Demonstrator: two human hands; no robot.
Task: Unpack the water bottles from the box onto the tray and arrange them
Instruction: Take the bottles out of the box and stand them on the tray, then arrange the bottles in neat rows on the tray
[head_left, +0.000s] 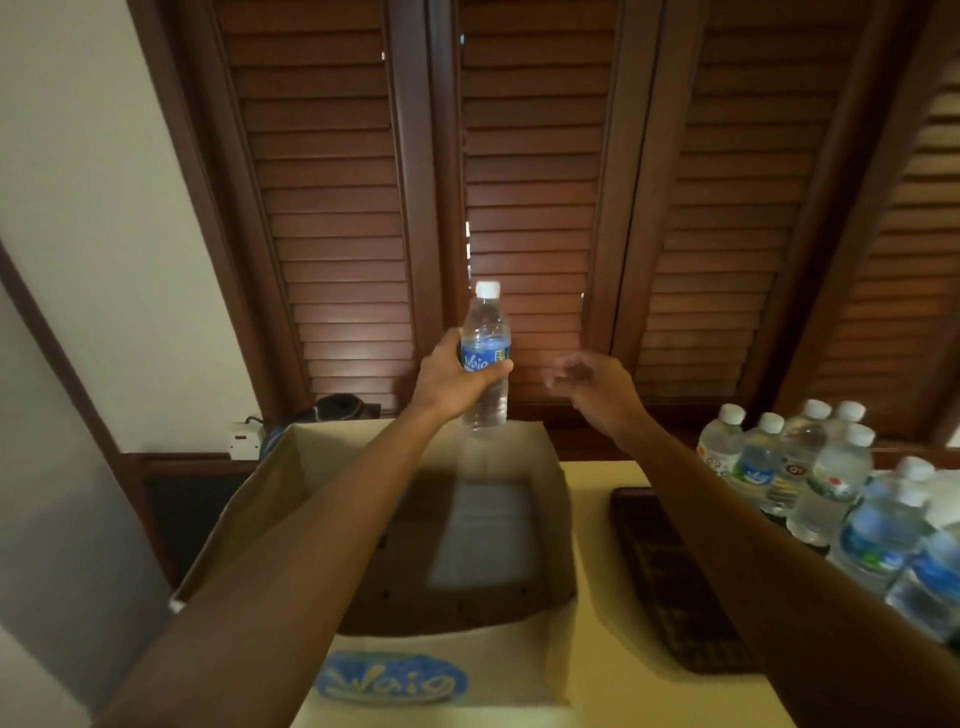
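Left hand: the left hand (453, 379) is gripping one water bottle (485, 358) around its blue label, the fingers (493, 370) closing round the front of it.
Right hand: the right hand (592, 387) is hanging in the air just right of the bottle, not touching it; its fingers are loosely curled and blurred, holding nothing.
Held bottle: it is standing upright in the middle of the frame, above the far edge of the box; clear plastic, white cap, blue label reading "Waio".
Box: one open cardboard box (558, 530) is sitting at lower centre on the yellowish counter (613, 649), with a blue "Waio" print on its near wall; no bottles are showing inside.
Tray: one dark tray (670, 582) is lying right of the box.
Other bottles: about nine white-capped bottles (831, 493) are standing clustered at the right edge of the frame; the exact count is unclear, as some are blurred or cut off.
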